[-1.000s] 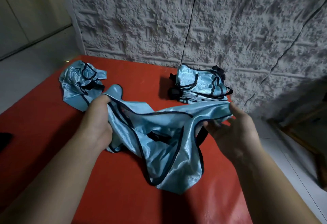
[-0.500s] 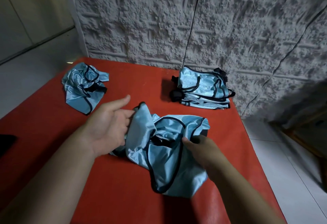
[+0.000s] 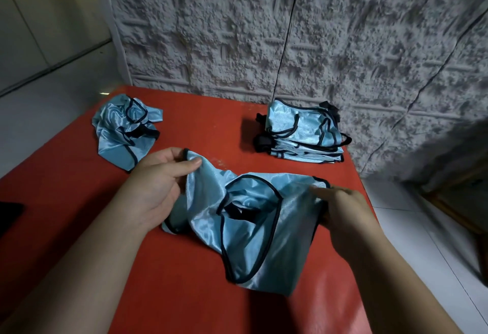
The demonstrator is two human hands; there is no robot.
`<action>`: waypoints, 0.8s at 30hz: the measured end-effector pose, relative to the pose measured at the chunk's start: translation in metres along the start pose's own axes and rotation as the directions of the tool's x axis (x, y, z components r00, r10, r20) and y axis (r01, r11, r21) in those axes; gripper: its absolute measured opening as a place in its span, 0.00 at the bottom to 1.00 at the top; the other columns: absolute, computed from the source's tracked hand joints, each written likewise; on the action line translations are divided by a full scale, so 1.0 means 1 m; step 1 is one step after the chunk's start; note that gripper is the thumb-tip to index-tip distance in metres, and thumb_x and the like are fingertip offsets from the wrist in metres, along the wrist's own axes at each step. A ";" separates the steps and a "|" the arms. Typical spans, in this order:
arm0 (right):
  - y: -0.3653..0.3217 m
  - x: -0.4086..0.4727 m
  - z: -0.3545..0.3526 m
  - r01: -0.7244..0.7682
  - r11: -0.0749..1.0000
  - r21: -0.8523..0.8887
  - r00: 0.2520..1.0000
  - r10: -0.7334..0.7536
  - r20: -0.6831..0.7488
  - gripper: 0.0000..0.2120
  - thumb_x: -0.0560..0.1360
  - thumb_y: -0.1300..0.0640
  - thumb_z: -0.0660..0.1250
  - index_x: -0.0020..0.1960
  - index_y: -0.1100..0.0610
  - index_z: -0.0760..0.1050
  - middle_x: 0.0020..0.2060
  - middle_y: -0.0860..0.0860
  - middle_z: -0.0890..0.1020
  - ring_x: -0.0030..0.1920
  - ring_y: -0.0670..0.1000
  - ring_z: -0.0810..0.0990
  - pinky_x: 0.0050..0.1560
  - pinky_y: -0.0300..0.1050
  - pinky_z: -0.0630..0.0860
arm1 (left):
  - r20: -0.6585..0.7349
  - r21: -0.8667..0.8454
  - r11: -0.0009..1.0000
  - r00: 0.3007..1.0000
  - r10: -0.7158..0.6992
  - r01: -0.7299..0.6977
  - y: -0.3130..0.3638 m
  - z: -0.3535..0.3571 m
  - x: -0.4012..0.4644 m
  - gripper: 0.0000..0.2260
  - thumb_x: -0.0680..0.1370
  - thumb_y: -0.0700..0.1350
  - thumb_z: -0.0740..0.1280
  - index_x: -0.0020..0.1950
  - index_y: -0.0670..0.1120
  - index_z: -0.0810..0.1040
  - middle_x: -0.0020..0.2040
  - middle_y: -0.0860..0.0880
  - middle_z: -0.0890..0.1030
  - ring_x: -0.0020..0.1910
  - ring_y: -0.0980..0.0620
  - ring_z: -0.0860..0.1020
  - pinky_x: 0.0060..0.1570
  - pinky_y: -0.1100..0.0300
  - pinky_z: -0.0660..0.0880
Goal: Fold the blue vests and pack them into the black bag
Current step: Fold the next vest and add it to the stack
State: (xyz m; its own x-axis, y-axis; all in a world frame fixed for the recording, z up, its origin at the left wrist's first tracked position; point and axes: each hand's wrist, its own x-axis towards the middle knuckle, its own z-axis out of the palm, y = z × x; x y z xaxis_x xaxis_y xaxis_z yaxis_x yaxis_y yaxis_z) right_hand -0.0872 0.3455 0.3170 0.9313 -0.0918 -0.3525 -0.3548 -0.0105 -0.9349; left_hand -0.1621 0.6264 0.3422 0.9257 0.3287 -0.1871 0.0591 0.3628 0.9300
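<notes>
My left hand [image 3: 155,188] pinches one strap and my right hand [image 3: 340,207] grips the other of the vest [image 3: 253,230] mid-table [image 3: 184,294]; I'd pull both taut, flattening before folding.

Glossy satin cloth vest [image 3: 253,228], rough wall [image 3: 264,30]

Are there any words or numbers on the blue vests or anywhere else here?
None: no words, numbers or labels can be read.
The vest in the left hand and right hand is plain blue with dark trim.
The crumpled vest and the folded stack show no print.
The red table and wall bear no signs.
</notes>
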 end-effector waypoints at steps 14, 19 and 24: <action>0.001 -0.007 -0.029 -0.033 0.865 -0.500 0.992 0.088 0.087 0.14 0.72 0.64 0.72 0.56 0.52 0.81 0.38 0.56 0.85 0.28 0.53 0.80 0.27 0.40 0.74 | -0.065 0.319 0.941 0.988 0.142 -0.114 -0.009 0.003 0.000 0.10 0.74 0.37 0.74 0.49 0.51 0.88 0.46 0.56 0.87 0.61 0.54 0.81 0.71 0.49 0.71; -0.006 -0.008 -0.028 -0.048 0.996 -0.077 0.960 0.067 0.272 0.15 0.75 0.73 0.65 0.54 0.59 0.84 0.42 0.63 0.85 0.35 0.57 0.81 0.35 0.45 0.78 | -0.064 0.312 0.944 0.989 0.135 -0.108 -0.010 0.000 0.004 0.10 0.74 0.36 0.75 0.49 0.51 0.88 0.50 0.50 0.87 0.61 0.48 0.82 0.71 0.47 0.71; -0.025 -0.012 -0.033 0.096 0.992 0.079 0.939 -0.116 0.323 0.13 0.73 0.71 0.68 0.51 0.59 0.86 0.44 0.63 0.85 0.43 0.61 0.83 0.50 0.52 0.79 | -0.033 0.266 0.958 0.992 0.123 -0.110 0.000 -0.002 0.001 0.16 0.72 0.31 0.74 0.55 0.48 0.86 0.54 0.47 0.86 0.60 0.51 0.83 0.69 0.52 0.73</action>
State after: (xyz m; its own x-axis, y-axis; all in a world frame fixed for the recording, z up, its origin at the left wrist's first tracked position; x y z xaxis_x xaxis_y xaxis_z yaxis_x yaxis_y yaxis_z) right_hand -0.0926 0.3138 0.3462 0.9424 0.2370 -0.2360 -0.2565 0.0593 -0.9647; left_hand -0.1619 0.6282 0.3414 0.9132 0.3992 -0.0819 0.0543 0.0800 0.9953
